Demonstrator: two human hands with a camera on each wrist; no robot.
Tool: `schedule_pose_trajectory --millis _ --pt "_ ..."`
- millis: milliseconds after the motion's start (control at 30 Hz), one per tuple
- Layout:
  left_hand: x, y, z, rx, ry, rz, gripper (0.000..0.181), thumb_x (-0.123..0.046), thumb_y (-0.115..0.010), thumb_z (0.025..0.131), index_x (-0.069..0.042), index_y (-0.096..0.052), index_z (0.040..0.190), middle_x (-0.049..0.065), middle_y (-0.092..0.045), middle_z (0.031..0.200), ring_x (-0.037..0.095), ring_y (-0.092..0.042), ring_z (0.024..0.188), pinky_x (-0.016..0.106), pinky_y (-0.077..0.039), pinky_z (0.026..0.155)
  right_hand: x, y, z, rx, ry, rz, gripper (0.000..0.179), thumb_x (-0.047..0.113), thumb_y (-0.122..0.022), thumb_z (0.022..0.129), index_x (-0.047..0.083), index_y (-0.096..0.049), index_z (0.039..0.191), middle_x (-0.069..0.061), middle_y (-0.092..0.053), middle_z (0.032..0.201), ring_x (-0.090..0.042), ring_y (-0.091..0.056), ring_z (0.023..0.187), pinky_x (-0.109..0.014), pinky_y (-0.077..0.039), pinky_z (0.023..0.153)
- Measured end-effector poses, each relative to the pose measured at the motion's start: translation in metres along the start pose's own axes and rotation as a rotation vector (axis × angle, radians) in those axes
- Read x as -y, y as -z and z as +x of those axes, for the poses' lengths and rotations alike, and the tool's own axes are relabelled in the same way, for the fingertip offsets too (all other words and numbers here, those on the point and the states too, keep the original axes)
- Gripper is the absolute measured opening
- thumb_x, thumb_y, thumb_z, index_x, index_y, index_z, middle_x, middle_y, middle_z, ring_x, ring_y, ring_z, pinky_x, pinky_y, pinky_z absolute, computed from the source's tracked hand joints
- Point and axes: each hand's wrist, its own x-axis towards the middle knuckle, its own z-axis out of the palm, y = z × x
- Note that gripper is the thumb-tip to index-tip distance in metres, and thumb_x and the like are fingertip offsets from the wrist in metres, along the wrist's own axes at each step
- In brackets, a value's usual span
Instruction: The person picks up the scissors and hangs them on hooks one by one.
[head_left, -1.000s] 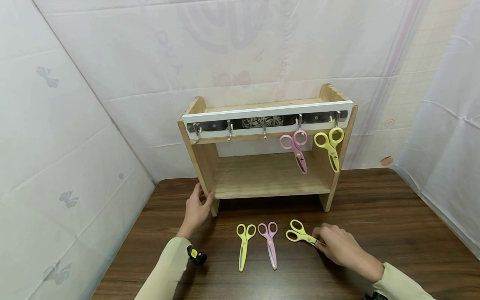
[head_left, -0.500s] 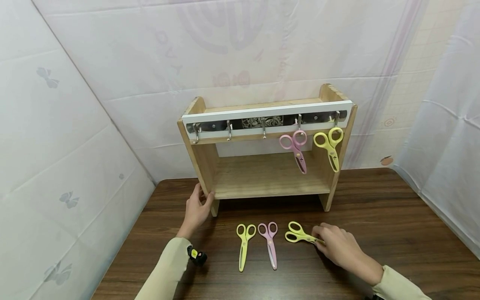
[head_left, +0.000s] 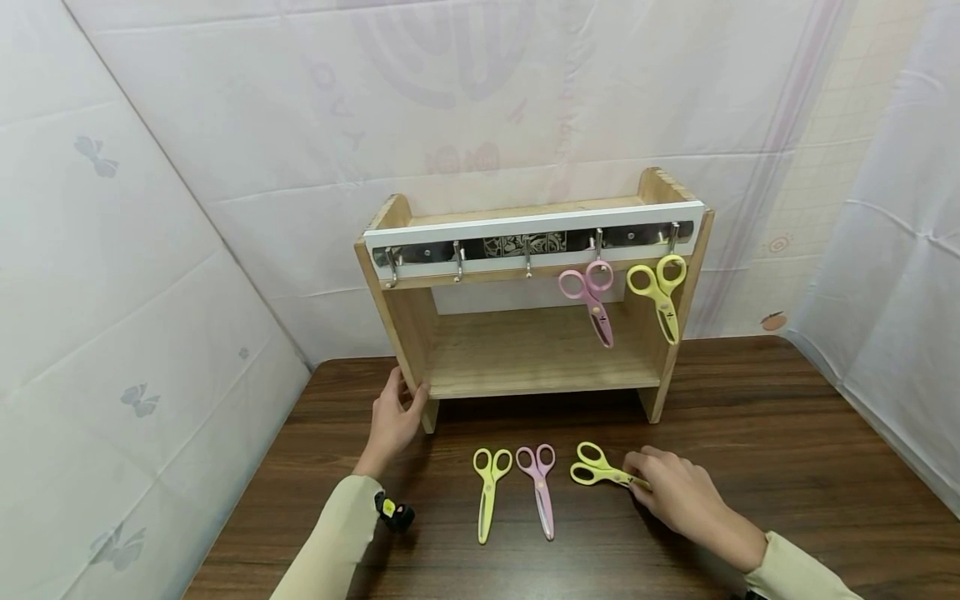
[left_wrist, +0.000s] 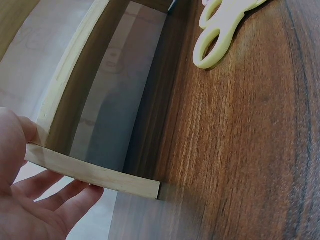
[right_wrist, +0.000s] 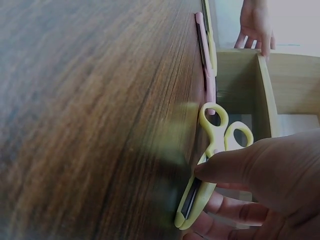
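Note:
My left hand (head_left: 395, 417) grips the lower left side panel of a wooden shelf (head_left: 543, 350), thumb at the front edge and fingers behind, as the left wrist view shows. With my right hand (head_left: 675, 490) I pinch yellow scissors (head_left: 592, 465) by the blade end, between thumb and fingers. Their handle loops point left and back, and the hand hides the blade tip in the head view. Left of them, pink scissors (head_left: 540, 483) and a second pair of yellow scissors (head_left: 489, 492) lie side by side on the table, handles toward the shelf.
Across the shelf's top front runs a white hook rail (head_left: 525, 225) with several metal hooks. From its two right hooks hang pink scissors (head_left: 592, 300) and yellow scissors (head_left: 662, 296). Shelf and hands are on a dark wooden table (head_left: 787, 433), with pale patterned cloth (head_left: 262, 167) behind.
The yellow scissors in my right hand have turned very slightly, their loops shifting a little left and toward the front. My left hand stays in place on the shelf.

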Motion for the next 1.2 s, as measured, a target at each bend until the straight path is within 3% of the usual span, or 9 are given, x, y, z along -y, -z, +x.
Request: schedule_pose_trajectory --millis 267,500,900,1200 --pt "-0.001 -0.001 0.0 -0.005 -0.008 -0.002 0.047 -0.023 -0.059 0.106 -0.013 -0.045 0.15 0.026 -0.058 0.14 0.042 -0.062 0.123 0.055 -0.06 0.086 -0.001 0.001 -0.001 0.01 0.001 0.012 0.023 0.008 -0.083 0.082 0.025 -0.067 0.087 0.014 -0.051 0.076 -0.005 -0.043 0.056 -0.025 -0.033 0.04" --pt "0.0 -0.001 0.0 -0.007 -0.005 -0.002 0.047 -0.024 -0.059 0.106 -0.013 -0.045 0.15 0.025 -0.059 0.14 0.04 -0.062 0.123 0.054 -0.06 0.085 -0.004 0.014 0.005 -0.007 0.086 -0.008 0.028 0.008 -0.088 0.079 0.024 -0.066 0.084 0.013 -0.052 0.076 -0.003 -0.046 0.059 -0.022 -0.033 0.04" --pt "-0.001 0.0 -0.001 -0.012 -0.017 -0.006 0.046 -0.022 -0.059 0.106 -0.012 -0.045 0.149 0.025 -0.059 0.138 0.04 -0.063 0.122 0.055 -0.059 0.088 -0.004 0.058 0.028 -0.147 0.189 -0.063 0.029 0.005 -0.09 0.076 0.022 -0.07 0.089 0.009 -0.057 0.08 -0.013 -0.058 0.067 -0.026 -0.041 0.045" --pt "-0.001 0.0 0.0 -0.016 -0.016 0.009 0.047 -0.022 -0.059 0.106 -0.012 -0.045 0.149 0.026 -0.06 0.138 0.04 -0.063 0.122 0.055 -0.059 0.088 0.009 0.096 0.047 -0.267 0.237 -0.061 0.025 0.006 -0.089 0.078 0.019 -0.074 0.094 0.005 -0.064 0.089 -0.016 -0.062 0.073 -0.033 -0.049 0.05"
